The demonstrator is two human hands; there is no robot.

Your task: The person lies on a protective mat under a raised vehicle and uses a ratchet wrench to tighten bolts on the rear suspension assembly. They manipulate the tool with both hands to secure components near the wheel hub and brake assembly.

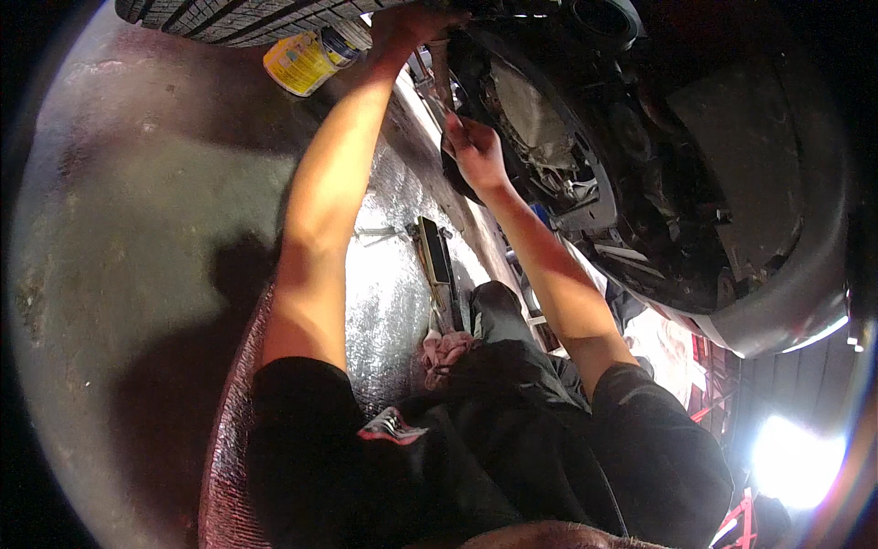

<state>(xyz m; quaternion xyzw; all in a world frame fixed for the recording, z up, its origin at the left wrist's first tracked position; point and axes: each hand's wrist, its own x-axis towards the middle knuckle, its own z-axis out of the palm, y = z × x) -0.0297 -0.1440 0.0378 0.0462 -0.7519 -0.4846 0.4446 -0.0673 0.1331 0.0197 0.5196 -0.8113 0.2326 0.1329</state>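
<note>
Both my arms reach up under a raised car. My left hand [412, 29] is up beside the tire [238, 20], against dark parts there. Its fingers are in shadow and I cannot make out their grip. Lower and to the right, my right hand [476, 154] is closed, thumb up, around the end of something slim that looks like a metal tool handle. That end lies close to a brownish, rusty rod [440, 71] running up toward my left hand. The car's dark underside [631, 137], with a pale metal housing [530, 110], fills the right.
A yellow bucket [302, 64] stands on the concrete floor [155, 210] below the tire. A silvery mat [380, 293] lies under me, holding a dark phone-like slab [435, 249], metal tools [384, 232] and a pink rag [445, 355]. A bright lamp [798, 462] glares at lower right.
</note>
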